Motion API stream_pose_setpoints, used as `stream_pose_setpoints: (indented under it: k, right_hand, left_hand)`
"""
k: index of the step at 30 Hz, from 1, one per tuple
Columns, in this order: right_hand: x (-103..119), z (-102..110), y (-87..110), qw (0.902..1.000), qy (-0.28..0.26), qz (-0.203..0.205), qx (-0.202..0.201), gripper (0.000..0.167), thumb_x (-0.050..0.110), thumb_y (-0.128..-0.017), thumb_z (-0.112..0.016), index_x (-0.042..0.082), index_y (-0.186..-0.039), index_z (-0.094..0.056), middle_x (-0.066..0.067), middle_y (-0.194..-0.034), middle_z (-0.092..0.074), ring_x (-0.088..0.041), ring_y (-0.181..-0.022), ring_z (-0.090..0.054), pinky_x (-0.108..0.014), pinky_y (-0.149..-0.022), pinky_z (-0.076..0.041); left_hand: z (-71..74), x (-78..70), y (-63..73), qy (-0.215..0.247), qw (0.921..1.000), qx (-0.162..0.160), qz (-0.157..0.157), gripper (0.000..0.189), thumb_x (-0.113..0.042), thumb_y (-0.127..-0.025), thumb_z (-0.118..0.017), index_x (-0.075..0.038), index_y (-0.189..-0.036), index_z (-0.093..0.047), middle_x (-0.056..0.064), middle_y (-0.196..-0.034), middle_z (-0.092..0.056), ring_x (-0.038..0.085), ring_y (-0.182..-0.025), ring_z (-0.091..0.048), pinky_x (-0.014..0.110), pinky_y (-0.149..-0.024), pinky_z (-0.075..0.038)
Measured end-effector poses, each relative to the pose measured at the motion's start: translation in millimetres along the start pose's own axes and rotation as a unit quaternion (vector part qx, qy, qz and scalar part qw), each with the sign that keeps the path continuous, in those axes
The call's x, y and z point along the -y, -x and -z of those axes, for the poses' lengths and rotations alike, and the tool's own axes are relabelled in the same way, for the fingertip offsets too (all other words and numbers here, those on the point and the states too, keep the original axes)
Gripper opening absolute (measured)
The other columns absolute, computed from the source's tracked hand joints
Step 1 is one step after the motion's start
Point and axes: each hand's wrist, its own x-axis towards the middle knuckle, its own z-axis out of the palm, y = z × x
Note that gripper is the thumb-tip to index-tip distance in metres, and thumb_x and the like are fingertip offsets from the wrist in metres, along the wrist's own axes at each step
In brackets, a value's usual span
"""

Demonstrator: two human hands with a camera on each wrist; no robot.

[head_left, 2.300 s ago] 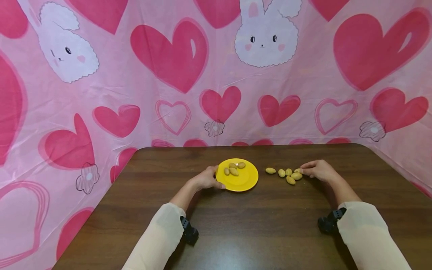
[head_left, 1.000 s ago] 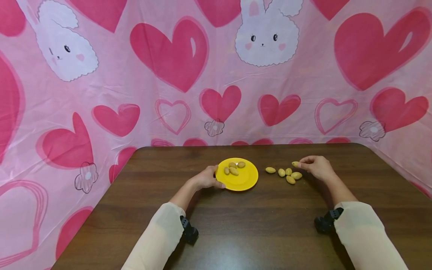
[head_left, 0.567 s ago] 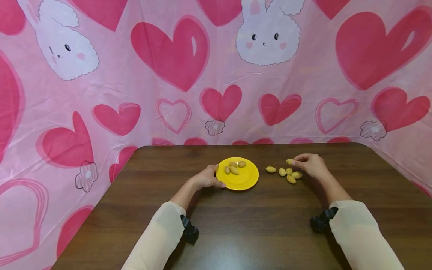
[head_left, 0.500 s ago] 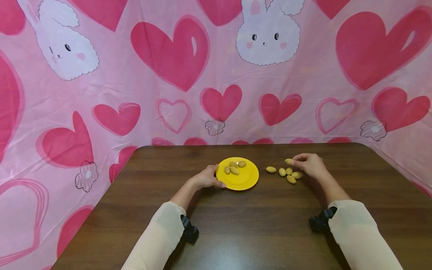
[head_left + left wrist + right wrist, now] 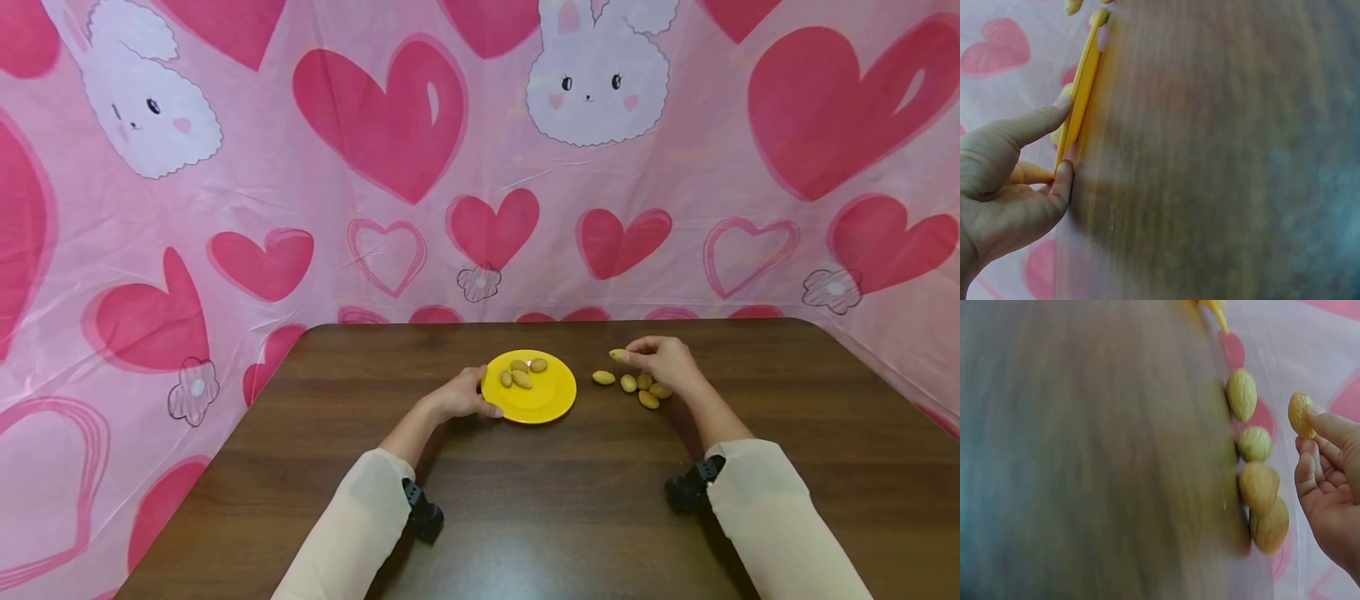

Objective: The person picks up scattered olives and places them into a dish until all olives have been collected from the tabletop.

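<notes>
My left hand (image 5: 459, 395) grips the left rim of a round yellow plate (image 5: 540, 404). In the left wrist view the thumb (image 5: 1047, 122) lies over the plate's rim, with fingers at its lower edge. Several small oval, olive-like fruits (image 5: 522, 380) sit together on the plate's far left part. My right hand (image 5: 663, 360) pinches one wrinkled yellow-green oval fruit (image 5: 1300, 414) between thumb and fingers, held above the table. Below it on the table lie several more such fruits: a single one (image 5: 603, 377) to the left and a close group (image 5: 628, 383) beside it.
The brown wooden table (image 5: 525, 500) spreads around the plate and fruits. Behind it hangs a pink cloth (image 5: 337, 167) with hearts and rabbits. A black camera (image 5: 423, 512) is strapped to the left wrist and another camera (image 5: 686, 492) to the right.
My right hand picked the oval fruit from the right end of the group, lifted it, and has moved left with it over the others. The left hand and plate have stayed put.
</notes>
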Motion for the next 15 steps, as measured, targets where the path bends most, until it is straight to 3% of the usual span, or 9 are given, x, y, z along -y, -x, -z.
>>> stream_pose_setpoints:
  k: [10,15]
  right_hand:
    - [14.5,-13.3,-8.1,0.9998,0.012,0.016,0.001,0.04,0.034,-0.087,-0.064,-0.001,-0.107,-0.063,-0.017,-0.1,-0.063,-0.025,-0.08,-0.056,-0.032,-0.069,-0.048]
    - [22.9,-22.6,-13.1,0.9999,-0.009,0.011,0.005,0.039,0.031,-0.087,-0.064,-0.002,-0.107,-0.063,-0.018,-0.102,-0.062,-0.026,-0.079,-0.058,-0.03,-0.069,-0.049]
  left_hand:
    - [-1.6,0.4,-1.1,-0.001,1.0,-0.003,0.002,0.086,-0.013,-0.075,-0.077,0.001,-0.143,-0.027,0.018,-0.144,-0.028,0.029,-0.122,-0.034,0.043,-0.109,-0.019]
    - [-2.9,0.7,-1.7,-0.005,1.0,-0.008,-0.003,0.089,-0.013,-0.074,-0.077,0.004,-0.143,-0.024,0.02,-0.145,-0.025,0.029,-0.129,-0.028,0.041,-0.109,-0.018]
